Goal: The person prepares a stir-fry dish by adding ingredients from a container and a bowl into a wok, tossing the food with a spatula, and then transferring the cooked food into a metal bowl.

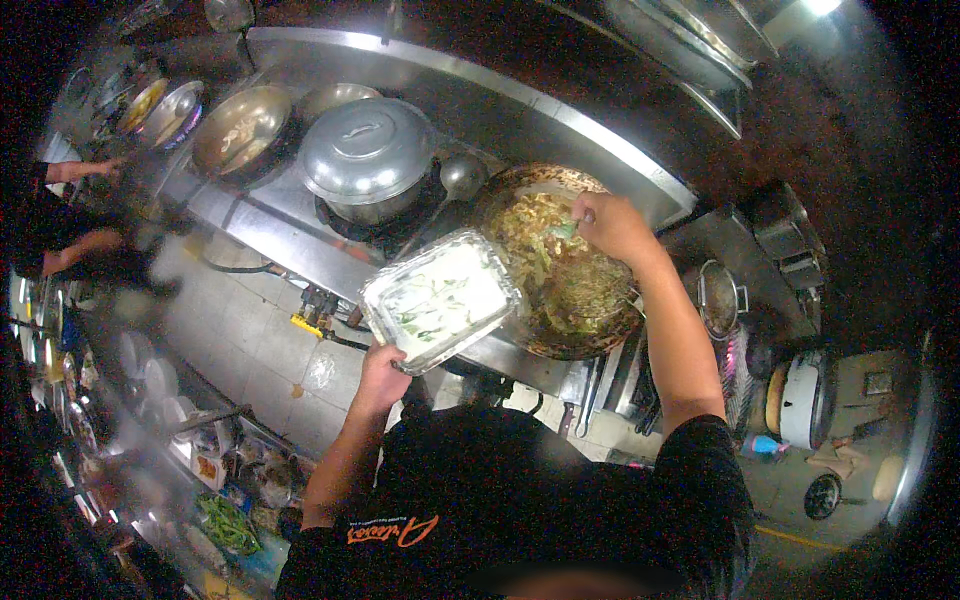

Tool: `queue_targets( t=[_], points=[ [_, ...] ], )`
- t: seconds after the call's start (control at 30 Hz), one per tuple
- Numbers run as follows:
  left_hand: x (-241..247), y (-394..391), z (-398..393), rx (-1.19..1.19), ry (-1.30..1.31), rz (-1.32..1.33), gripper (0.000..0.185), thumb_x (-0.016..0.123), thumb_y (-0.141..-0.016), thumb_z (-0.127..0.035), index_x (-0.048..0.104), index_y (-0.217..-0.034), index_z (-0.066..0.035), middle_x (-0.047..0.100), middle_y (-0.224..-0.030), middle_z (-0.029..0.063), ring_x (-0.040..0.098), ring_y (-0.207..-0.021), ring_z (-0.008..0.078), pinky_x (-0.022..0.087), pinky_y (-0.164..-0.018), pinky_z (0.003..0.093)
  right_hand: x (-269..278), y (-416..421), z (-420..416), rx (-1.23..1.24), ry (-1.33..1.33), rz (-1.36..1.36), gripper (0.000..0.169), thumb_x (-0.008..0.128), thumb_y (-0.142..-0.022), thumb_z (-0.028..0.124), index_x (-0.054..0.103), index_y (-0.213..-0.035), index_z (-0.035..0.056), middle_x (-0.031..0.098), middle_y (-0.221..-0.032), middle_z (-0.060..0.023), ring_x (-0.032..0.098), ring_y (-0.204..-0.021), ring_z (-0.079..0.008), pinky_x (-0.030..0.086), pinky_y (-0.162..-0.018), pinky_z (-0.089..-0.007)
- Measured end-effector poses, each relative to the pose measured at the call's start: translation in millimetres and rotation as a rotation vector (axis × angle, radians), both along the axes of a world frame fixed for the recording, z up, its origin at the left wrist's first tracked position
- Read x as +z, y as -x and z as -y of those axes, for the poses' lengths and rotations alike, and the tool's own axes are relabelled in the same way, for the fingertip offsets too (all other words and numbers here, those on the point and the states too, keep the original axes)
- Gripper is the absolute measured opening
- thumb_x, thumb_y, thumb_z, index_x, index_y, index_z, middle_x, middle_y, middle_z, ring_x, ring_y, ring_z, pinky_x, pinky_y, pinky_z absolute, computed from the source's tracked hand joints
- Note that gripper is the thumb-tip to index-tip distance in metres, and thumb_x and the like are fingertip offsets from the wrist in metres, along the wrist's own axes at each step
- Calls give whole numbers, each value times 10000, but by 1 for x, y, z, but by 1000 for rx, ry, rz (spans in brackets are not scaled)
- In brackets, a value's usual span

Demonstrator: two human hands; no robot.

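My left hand grips the near corner of a rectangular aluminium foil tray, thumb over the rim. Strips of green leaf lie scattered on the tray's pale bottom. My right hand is above the upper right of a large wok, its fingertips pinched on a green leaf. Yellowish cooked food with greens fills the upper left of the wok. In its lower right rests a round wire-mesh strainer. The tray's right edge is beside the wok's left rim.
A lidded metal pot stands on the stove left of the wok, with a ladle between them. Another wok is farther left. Tongs hang at the near edge. Another person's forearm shows far left; green vegetables lie lower left.
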State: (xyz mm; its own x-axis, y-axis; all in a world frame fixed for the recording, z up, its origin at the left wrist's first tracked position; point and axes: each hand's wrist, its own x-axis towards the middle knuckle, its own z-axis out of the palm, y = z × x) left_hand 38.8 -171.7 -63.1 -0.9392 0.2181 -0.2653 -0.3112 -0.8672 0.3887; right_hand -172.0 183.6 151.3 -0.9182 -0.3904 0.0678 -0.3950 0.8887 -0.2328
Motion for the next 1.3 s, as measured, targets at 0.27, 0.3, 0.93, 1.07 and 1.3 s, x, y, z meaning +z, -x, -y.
queue_targets(
  t=[0.27, 0.3, 0.93, 1.07, 1.3],
  points=[
    [4, -11, 24, 44, 55, 51, 789, 491, -705, -36, 334, -1478, -39, 503, -1422, 150, 504, -1306, 340, 420, -1088, 519, -140, 43, -67, 117, -220, 0, 289, 617, -835, 106, 681, -1112, 152, 696, -971, -187, 666, -884, -378, 526, -791, -460],
    [11, -11, 23, 52, 76, 77, 789, 495, -706, -34, 334, -1478, -40, 505, -1419, 150, 506, -1303, 339, 420, -1087, 515, -133, 38, -48, -6, -217, 56, 313, 617, -837, 107, 677, -1139, 159, 698, -984, -184, 666, -896, -378, 525, -807, -462],
    [4, 28, -41, 23, -51, -20, 797, 488, -684, 67, 356, -1457, -78, 524, -1374, 147, 526, -1266, 342, 441, -1055, 508, -12, -69, 105, 126, 62, 212, 198, 693, -782, 162, 677, -956, 68, 711, -896, -169, 696, -846, -325, 541, -779, -414],
    [-17, 22, -31, 7, 206, -156, 797, 483, -691, 45, 345, -1467, -78, 512, -1395, 146, 517, -1280, 342, 429, -1073, 514, 10, -59, 84, 114, 122, 87, 156, 680, -785, 132, 679, -918, 52, 712, -861, -141, 695, -796, -272, 536, -740, -364],
    [-10, -4, 15, 0, 312, -136, 807, 509, -703, -39, 327, -1489, -61, 495, -1426, 158, 496, -1314, 353, 413, -1096, 522, 14, -40, 45, -6, 220, 90, 163, 693, -773, 116, 653, -911, 40, 684, -808, -127, 671, -745, -234, 523, -704, -362]
  ],
)
